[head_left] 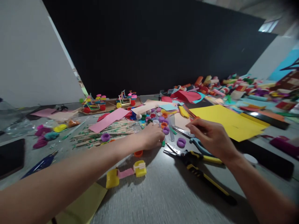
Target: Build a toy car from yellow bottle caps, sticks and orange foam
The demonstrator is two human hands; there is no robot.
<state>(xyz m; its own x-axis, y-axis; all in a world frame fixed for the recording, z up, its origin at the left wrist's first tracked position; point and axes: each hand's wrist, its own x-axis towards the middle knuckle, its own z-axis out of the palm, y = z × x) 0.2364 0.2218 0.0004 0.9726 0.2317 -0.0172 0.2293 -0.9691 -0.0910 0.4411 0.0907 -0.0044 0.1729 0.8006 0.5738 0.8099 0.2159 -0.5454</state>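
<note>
My left hand (152, 137) is low over the table among loose bottle caps (161, 119), its fingers curled downward; what lies under them is hidden. A small green piece (163, 143) shows beside its fingertips. My right hand (211, 135) is closed in a pinch above the tools; I cannot make out what it holds. An orange piece (195, 117) shows by its fingertips. Below it lie scissors (183, 132), blue-handled pliers (201, 147) and black-and-yellow pliers (193, 155). In front of my left hand, two yellow pieces (112, 179) are joined by a pink strip (126, 173).
Wooden sticks (105, 129) lie left of the caps, near pink paper (108, 120). Two colourful stick models (94, 103) stand at the back. Yellow paper (227, 121) and a heap of coloured rolls (224, 85) are on the right. A phone (11, 158) lies far left.
</note>
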